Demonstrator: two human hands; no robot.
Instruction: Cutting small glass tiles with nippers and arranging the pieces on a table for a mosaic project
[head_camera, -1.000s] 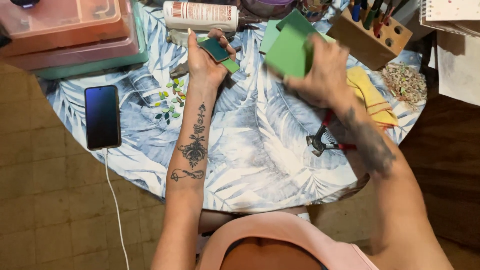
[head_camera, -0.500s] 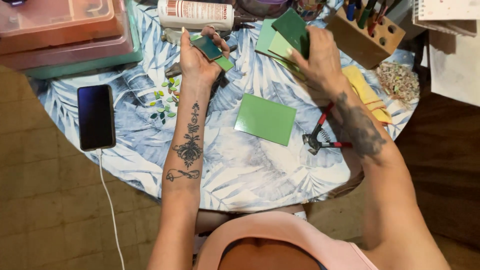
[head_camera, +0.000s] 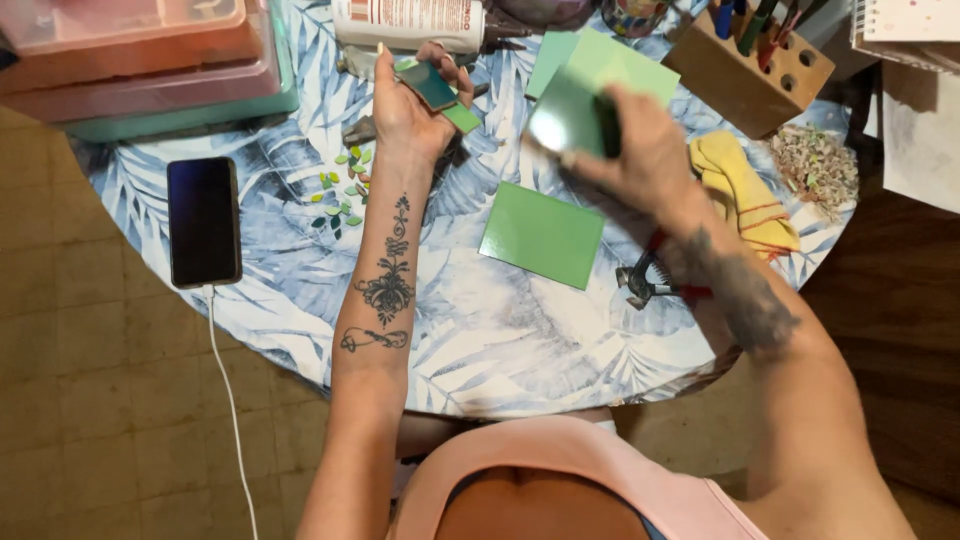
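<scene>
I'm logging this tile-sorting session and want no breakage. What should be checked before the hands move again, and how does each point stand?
1. Left hand grips its small dark tile: ok, pinched between fingers and thumb.
2. Right hand grips the dark green tile: ok, held above the table.
3. Green square tile lies flat, away from the table edge: ok.
4. Nippers out of the way: not ok, they lie directly under the right forearm.
5. Small green chips clear of the left arm: cannot tell, they lie close beside the wrist.
6. Phone safe: not ok, near the table edge with its cable hanging.
</scene>
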